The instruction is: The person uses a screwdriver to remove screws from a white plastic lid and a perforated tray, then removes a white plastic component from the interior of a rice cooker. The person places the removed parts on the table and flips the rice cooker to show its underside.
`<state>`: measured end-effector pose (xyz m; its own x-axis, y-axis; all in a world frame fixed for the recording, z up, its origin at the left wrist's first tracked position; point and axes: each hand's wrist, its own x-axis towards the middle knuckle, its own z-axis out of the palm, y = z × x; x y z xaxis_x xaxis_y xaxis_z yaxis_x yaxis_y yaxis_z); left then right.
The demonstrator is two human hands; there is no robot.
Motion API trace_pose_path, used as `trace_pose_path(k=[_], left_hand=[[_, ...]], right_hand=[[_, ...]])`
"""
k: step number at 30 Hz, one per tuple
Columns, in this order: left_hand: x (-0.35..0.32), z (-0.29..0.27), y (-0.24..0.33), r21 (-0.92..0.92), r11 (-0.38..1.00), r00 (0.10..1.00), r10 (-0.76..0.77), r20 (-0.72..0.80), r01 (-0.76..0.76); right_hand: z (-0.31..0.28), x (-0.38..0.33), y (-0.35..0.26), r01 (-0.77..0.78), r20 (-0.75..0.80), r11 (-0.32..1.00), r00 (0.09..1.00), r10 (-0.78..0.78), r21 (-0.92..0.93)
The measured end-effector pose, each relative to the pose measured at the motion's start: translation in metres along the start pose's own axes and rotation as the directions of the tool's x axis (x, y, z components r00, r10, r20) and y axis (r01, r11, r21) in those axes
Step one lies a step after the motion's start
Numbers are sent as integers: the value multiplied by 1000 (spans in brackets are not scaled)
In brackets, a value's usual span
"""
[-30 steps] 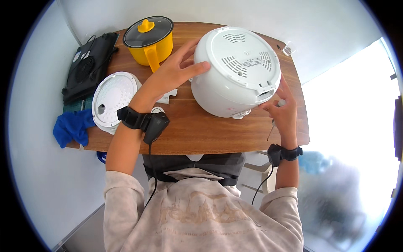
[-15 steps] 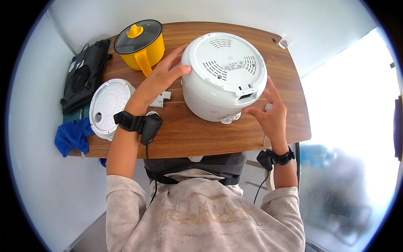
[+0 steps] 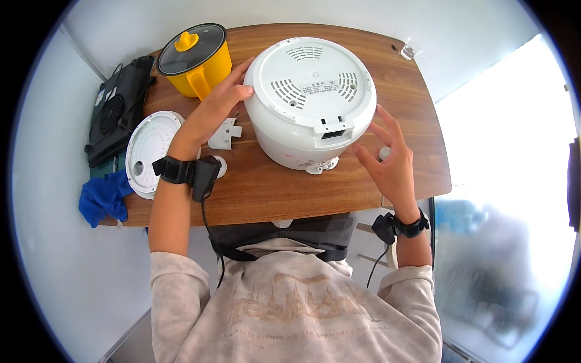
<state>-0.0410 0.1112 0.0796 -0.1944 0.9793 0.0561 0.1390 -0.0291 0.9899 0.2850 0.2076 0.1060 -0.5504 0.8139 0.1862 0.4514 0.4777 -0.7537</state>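
Observation:
A white rice cooker (image 3: 308, 121) stands upside down on the wooden table, its vented base facing up and a dark socket opening toward me. My left hand (image 3: 224, 100) is on its left side, thumb at the upper edge and the other fingers partly hidden behind it. At the right side my right hand (image 3: 390, 160) has its fingers spread, fingertips close to the wall; whether they touch it I cannot tell. A small pale round knob (image 3: 384, 153) shows beside that hand, partly hidden. Left of the cooker lies a notched white plastic piece (image 3: 224, 134).
A white round dimpled lid part (image 3: 148, 142) lies left, partly behind my left forearm. Beyond it are a black device with a fan grille (image 3: 115, 112), a blue cloth (image 3: 103, 199) and a yellow pot (image 3: 212, 66) with a glass lid. A clear cup (image 3: 410, 49) stands far right.
The rice cooker has shifted a little to the left in the picture, with my left hand at its side. My right hand's thumb has come away from the cooker's lower right side.

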Motion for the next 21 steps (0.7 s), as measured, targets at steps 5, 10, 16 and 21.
trace_pose_path(k=[5, 10, 16, 21], left_hand=[[-3, 3, 1, -41, 999, 1000, -4, -21, 3], [-12, 7, 5, 7, 1000, 989, 7, -147, -6], [-30, 16, 22, 102, 995, 976, 11, -217, 11], [-38, 5, 3, 101, 995, 989, -8, -148, 23]], right_hand=[[1, -1, 2, 18, 4, 1000, 1000, -18, 6], [2, -8, -1, 29, 15, 999, 999, -30, 42], [-4, -9, -2, 31, 88, 999, 995, -35, 37], [-7, 10, -7, 65, 85, 998, 994, -65, -3]])
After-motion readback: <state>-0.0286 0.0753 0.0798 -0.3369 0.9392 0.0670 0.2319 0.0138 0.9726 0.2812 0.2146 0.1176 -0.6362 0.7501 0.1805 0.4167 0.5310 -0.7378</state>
